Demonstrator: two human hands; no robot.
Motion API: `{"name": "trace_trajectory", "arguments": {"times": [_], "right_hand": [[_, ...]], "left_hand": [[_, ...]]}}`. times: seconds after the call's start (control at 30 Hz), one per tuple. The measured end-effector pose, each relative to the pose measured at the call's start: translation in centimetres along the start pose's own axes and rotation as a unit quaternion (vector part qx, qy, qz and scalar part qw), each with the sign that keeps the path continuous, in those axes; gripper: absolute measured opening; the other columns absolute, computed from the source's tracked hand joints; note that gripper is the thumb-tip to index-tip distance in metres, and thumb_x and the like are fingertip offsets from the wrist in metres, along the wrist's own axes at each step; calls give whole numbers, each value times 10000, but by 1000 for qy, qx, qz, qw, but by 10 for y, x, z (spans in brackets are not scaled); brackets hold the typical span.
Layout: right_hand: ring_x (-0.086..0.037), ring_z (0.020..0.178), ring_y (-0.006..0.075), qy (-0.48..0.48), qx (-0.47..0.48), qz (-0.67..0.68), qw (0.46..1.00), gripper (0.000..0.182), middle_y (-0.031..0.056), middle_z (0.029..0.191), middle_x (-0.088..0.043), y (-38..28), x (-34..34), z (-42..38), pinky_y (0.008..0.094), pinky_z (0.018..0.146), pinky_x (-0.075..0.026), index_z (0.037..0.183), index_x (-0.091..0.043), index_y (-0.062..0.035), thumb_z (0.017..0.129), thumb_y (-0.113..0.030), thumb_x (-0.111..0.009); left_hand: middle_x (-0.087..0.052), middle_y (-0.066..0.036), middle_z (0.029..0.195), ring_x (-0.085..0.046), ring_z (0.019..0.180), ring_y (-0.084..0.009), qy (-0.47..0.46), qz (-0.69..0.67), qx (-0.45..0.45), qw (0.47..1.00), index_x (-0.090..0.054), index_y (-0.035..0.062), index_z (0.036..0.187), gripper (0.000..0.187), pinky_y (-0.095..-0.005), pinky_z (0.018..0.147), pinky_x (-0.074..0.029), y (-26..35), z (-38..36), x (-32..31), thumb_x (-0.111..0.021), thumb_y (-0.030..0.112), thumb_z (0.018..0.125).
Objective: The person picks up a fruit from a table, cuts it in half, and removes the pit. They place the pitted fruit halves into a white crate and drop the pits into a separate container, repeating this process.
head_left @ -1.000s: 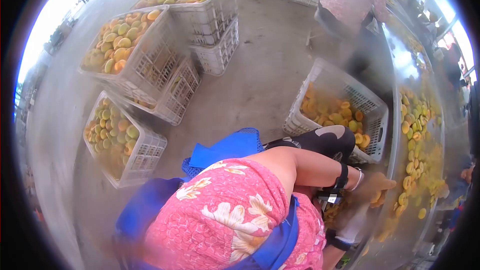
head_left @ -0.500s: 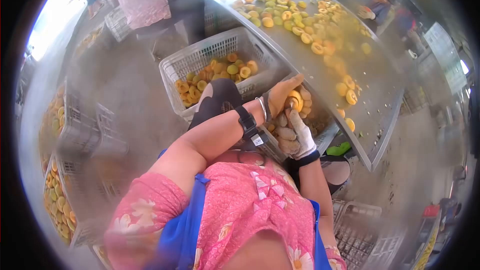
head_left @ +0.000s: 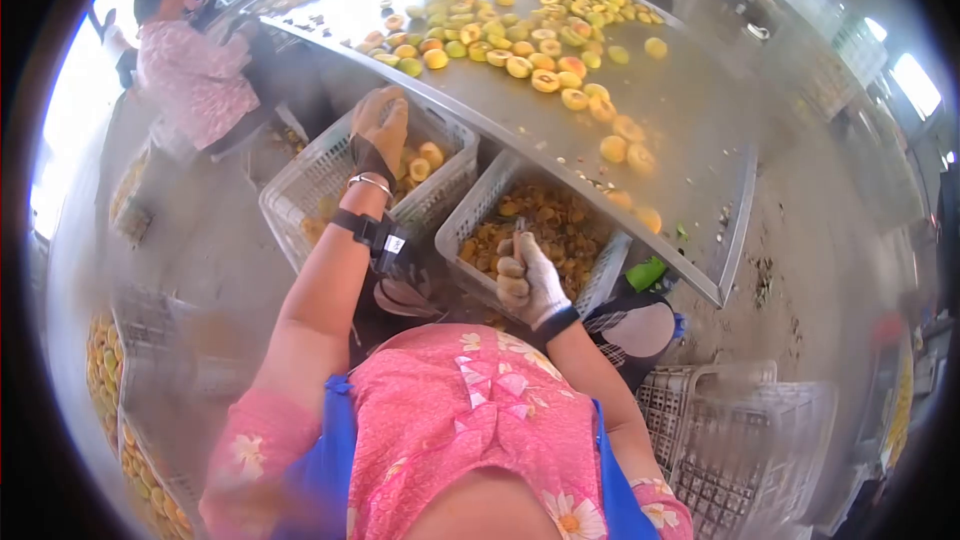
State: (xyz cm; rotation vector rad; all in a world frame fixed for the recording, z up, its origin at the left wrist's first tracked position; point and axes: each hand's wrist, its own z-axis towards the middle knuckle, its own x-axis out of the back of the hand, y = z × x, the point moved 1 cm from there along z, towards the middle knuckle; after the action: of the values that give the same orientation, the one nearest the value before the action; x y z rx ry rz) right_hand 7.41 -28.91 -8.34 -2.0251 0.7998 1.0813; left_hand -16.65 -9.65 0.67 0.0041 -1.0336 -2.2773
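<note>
My left hand [head_left: 381, 127], in a tan glove, reaches over the grey plastic crate [head_left: 290, 202]. Its fingers are stretched out over the crate's far part, just above halved yellow peaches [head_left: 420, 168]; no fruit shows in them. In a whitish knit glove, my right hand [head_left: 528, 278] is closed around a slim tool [head_left: 519, 238] whose short end sticks up past the thumb; the rest is hidden in the fist. That hand is over the near edge of a second crate [head_left: 462, 225], which holds brownish fruit scraps [head_left: 560, 225].
A metal table [head_left: 690, 140] with a raised rim carries many peach halves [head_left: 545, 80]. A co-worker in a pink top [head_left: 195, 80] sits at the far left. Stacked crates [head_left: 740, 430] stand at the lower right, fruit-filled crates [head_left: 145, 470] at the left. Something bright green [head_left: 646, 273] lies by the table corner.
My hands, which were together on a peach, have parted. The left has moved away to the crate of halves; the right has drawn back with the tool. The view has shifted, too.
</note>
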Motion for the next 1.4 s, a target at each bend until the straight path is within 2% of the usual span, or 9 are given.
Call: {"name": "trace_trajectory", "arguments": {"times": [0.2, 0.27, 0.4, 0.6, 0.73, 0.83, 1.17, 1.27, 1.4], "right_hand": [[-316, 381, 69, 97, -13, -119, 988, 421, -65, 589, -400, 0, 12, 22, 230, 341, -255, 902, -525, -152, 1006, -558, -476], [-293, 369, 81, 123, -12, -166, 978, 495, -60, 578, -392, 0, 15, 26, 243, 345, -237, 848, -505, -136, 1004, -600, -434], [-300, 325, 104, 158, 11, -172, 972, 464, -51, 529, -407, 4, 46, 39, 260, 313, -230, 768, -480, -168, 1015, -554, -407], [-468, 399, 51, 87, 11, -106, 990, 263, -74, 573, -511, -5, 28, 15, 187, 329, -349, 820, -537, -200, 1005, -385, -552], [-312, 352, 71, 134, 52, -134, 981, 335, -63, 562, -409, -7, 14, 8, 233, 320, -234, 884, -512, -198, 1006, -510, -517], [-322, 365, 84, 131, 53, -83, 986, 354, -57, 571, -411, -11, 6, -6, 243, 333, -239, 933, -529, -191, 1004, -537, -506], [-474, 521, 82, 174, 320, -420, 831, 293, -13, 668, -538, -27, -26, -28, 240, 471, -371, 1060, -592, -124, 1031, -406, -518], [-519, 655, 113, 183, 301, -505, 788, 328, 24, 736, -573, -31, -40, -23, 271, 593, -414, 1120, -599, -83, 1030, -387, -518], [-568, 703, 175, 181, 354, -641, 656, 397, 88, 779, -609, -29, -70, -23, 338, 651, -461, 1147, -587, -33, 1016, -402, -522]], "left_hand": [[-681, -160, 1171, -678, 1026, -310, -437, 18, -13, 899, -640, 98, 1248, 424, -396, 875, -554, 143, -48, -93, -717, 260, 864], [-637, -195, 1212, -612, 1136, -375, -412, -80, -166, 892, -609, 101, 1286, 524, -442, 956, -507, 132, -87, -159, -721, 329, 828], [-643, -167, 1227, -618, 1141, -325, -691, 49, -59, 719, -655, 117, 1233, 581, -408, 954, -498, 173, -99, -223, -744, 407, 738], [-703, -139, 1119, -680, 980, -300, -780, 135, -85, 605, -675, 115, 1188, 583, -409, 828, -535, 172, -87, -254, -768, 316, 648], [-698, -151, 1005, -684, 876, -261, -613, -73, -32, 786, -639, 50, 1192, 588, -354, 774, -547, 137, -83, -228, -767, 271, 663], [-666, -100, 946, -660, 743, -168, -595, -402, 218, 661, -558, -4, 1248, 466, -274, 648, -526, 115, -64, -208, -717, 114, 825], [-647, -161, 1214, -652, 1095, -281, -247, -722, 450, 464, -571, 32, 1279, 329, -375, 951, -541, 84, -91, -91, -573, 135, 966], [-664, -136, 1199, -656, 1100, -252, -267, -225, -5, 937, -555, 34, 1307, 462, -336, 963, -520, 105, -95, -39, -690, 9, 866], [-670, -121, 1178, -660, 1082, -223, -241, -245, -45, 938, -562, 27, 1289, 567, -327, 956, -516, 98, -101, -36, -765, -70, 769]]}}
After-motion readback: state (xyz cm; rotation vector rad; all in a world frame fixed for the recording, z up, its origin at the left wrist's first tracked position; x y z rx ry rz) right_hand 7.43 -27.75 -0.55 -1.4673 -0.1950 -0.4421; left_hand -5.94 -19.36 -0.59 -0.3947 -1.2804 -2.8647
